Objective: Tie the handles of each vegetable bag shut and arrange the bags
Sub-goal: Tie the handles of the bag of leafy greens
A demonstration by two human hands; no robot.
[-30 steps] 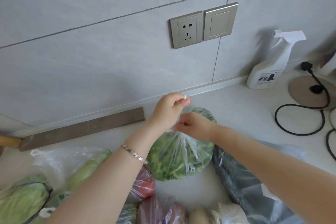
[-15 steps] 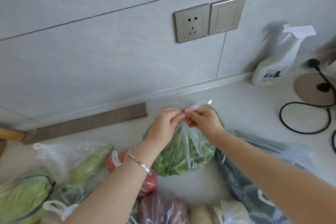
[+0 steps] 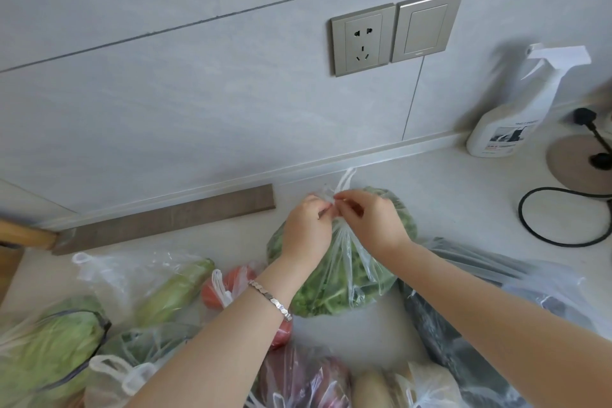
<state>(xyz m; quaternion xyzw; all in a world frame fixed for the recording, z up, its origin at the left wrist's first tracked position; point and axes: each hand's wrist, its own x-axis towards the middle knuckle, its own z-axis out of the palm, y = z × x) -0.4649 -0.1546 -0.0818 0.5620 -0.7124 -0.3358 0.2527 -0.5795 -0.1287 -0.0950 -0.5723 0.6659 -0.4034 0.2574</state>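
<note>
Item 1: bag of leafy greens [image 3: 344,278], on the counter [image 3: 463,205], 12 o'clock of the person. Left hand [image 3: 306,228] and right hand [image 3: 371,223] both pinch its 2 handles [image 3: 344,177] at the bag's 12 o'clock end. Judged light, soft and crushable, with slippery film; best held at the gathered neck.

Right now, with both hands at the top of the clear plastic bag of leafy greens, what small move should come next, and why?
Probably pull the handle ends apart to cinch the knot. The left hand and right hand pinch the neck of the clear plastic bag of leafy greens, and a white handle loop sticks up above them, so the tie looks unfinished.
</note>
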